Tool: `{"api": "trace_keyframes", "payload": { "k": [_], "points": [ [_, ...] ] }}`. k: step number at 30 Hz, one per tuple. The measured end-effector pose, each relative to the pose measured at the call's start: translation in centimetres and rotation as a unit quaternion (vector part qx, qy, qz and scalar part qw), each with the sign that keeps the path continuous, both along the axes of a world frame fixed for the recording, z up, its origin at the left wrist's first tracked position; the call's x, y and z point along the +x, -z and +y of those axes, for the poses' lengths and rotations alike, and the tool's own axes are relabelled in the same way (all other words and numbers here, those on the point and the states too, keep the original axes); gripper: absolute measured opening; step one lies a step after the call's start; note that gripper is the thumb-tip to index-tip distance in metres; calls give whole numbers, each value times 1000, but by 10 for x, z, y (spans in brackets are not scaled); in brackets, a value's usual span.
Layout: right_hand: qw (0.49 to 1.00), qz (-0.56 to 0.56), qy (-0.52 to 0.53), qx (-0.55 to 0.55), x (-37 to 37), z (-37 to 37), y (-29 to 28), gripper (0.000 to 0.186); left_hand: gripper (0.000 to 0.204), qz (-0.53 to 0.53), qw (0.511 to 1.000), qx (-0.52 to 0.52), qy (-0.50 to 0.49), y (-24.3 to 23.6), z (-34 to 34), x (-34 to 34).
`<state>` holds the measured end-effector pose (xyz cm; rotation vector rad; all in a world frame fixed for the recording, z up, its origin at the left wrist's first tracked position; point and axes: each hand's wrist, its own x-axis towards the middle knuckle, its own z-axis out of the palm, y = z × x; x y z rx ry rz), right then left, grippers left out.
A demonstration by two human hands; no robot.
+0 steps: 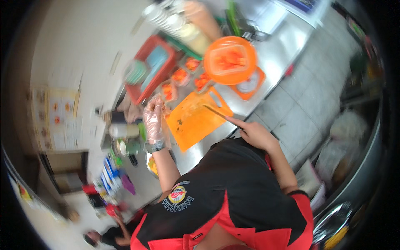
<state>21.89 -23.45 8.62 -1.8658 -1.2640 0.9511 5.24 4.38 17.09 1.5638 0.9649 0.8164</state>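
An orange cutting board (193, 127) lies on the steel counter, with pale wet residue and a few dark bits on it. My right hand (256, 134) is closed round the handle of a knife (218, 112), whose blade reaches over the board's right part. In a clear plastic glove, my left hand (153, 121) is at the board's left edge, its fingers drawn together. Something orange shows beside those fingertips, too blurred to name. Beyond the board stand small clear tubs (180, 77) of orange-red pieces. An orange kitchen scale (251, 86) bears a round orange pan (250, 50) with a clear container of orange pieces.
A red-brown basket (137, 93) with stacked lids stands at the back left. Behind are stacked white cups (157, 17) and tall containers. Jars and a bowl (152, 164) sit left of my left arm. Another person (110, 237) is at the lower left.
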Motion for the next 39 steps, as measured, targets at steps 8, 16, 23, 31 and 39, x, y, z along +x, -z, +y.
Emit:
{"api": "trace_keyframes", "payload": {
  "k": [8, 16, 23, 31, 39],
  "points": [
    [986, -22, -168, 9, -11, 52, -6, 64, 27, -35, 941, 78, -328, 21, -45, -188],
    [942, -34, -331, 42, -56, 125, -25, 57, 22, -12, 849, 32, -527, 76, -130, -269],
    [969, -6, -247, 0, -83, 174, -44, 62, 31, 154, 897, 131, -393, 75, -65, -209],
    [978, 0, -210, -1, -65, 170, -29, 63, 110, 453, 842, 220, -195, 75, 61, -167],
    [977, 90, -149, -125, -58, 160, -18, 62, 122, 215, 963, 93, -132, 98, 108, -205]
  ]
}}
